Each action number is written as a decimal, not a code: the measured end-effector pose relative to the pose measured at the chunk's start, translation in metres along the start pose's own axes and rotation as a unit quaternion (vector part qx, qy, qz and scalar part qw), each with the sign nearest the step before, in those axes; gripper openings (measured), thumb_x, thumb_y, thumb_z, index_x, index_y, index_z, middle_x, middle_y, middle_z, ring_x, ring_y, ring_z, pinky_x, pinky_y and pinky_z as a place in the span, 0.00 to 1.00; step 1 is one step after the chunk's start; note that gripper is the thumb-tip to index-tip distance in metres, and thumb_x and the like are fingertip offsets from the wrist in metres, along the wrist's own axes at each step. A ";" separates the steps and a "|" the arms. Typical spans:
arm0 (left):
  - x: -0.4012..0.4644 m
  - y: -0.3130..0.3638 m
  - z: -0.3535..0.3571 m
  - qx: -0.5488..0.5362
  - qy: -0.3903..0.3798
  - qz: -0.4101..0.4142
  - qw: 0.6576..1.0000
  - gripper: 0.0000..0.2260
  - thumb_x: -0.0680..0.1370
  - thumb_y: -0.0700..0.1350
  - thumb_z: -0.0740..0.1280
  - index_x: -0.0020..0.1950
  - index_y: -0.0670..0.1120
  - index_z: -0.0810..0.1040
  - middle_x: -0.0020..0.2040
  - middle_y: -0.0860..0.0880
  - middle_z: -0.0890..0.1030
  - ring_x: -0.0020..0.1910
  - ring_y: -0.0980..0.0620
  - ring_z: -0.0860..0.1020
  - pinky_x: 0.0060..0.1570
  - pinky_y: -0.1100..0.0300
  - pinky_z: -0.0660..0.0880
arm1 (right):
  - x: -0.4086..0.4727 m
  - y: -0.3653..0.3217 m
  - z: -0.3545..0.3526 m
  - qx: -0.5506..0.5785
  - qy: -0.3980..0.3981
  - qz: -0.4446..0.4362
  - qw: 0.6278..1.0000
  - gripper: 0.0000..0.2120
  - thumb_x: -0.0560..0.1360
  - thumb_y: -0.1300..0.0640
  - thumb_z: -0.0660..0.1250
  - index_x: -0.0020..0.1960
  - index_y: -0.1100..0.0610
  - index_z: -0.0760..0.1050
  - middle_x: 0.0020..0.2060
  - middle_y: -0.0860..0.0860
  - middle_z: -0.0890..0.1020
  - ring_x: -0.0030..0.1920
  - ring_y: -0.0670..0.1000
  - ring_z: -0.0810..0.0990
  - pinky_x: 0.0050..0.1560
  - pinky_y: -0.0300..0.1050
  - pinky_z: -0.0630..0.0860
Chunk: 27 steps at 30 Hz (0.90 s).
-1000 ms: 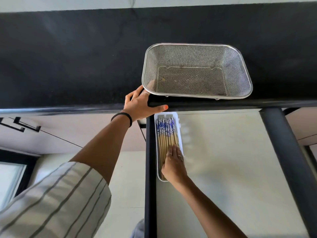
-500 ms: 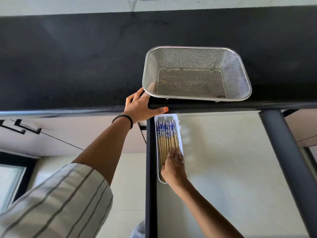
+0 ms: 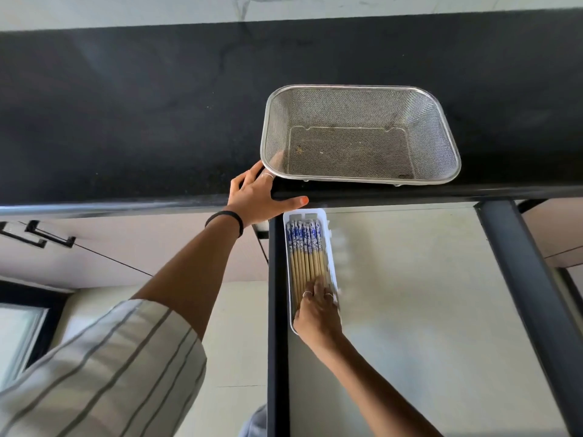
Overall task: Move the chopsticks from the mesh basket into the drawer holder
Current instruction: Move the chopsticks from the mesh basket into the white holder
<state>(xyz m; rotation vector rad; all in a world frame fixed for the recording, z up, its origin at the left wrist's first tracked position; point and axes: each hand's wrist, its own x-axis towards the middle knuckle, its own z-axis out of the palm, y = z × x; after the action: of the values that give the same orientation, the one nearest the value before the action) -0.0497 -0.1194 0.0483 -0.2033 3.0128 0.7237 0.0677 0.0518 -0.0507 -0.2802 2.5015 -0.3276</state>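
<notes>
Change: very little has shifted since the earlier frames; the right hand (image 3: 317,310) stays on the chopsticks (image 3: 305,257) and the left hand (image 3: 257,197) keeps to the counter's front edge, while the view has tipped slightly.
Chopsticks: all lie side by side in the white holder (image 3: 332,247), blue-patterned ends toward the counter, plain wooden ends under the right hand.
Holder: a narrow white tray along the left edge of the open drawer (image 3: 410,310), just under the counter's front edge.
Basket: the mesh basket (image 3: 441,127) sits on the black counter (image 3: 126,121) near its front edge, with no chopsticks left in it (only a few specks on the mesh floor).
Right hand: fingers straight and flat, pressing on the wooden ends, probably to level and square the bundle so it sits inside the tray walls.
Left hand: spread open, palm on the counter's front edge, thumb along the lip and fingertips touching the basket's near-left corner; likely a brace while leaning over the drawer, and it steadies the basket too.
Progress: by the look of it the transfer is done, and only tidying remains.
Risk: a hard push could skew the sticks or slide the tray.
</notes>
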 end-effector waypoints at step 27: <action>0.000 -0.002 0.001 -0.002 -0.001 0.004 1.000 0.41 0.66 0.71 0.62 0.74 0.61 0.50 0.75 0.54 0.56 0.72 0.56 0.49 0.64 0.62 0.41 | -0.004 0.005 -0.007 0.038 0.002 -0.024 0.999 0.29 0.76 0.63 0.54 0.75 0.68 0.51 0.76 0.65 0.44 0.77 0.62 0.47 0.77 0.49 0.47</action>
<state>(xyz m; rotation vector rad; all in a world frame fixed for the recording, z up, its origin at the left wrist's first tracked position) -0.0496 -0.1204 0.0464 -0.1900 3.0119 0.7304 0.0659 0.0588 -0.0450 -0.3105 2.4824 -0.4422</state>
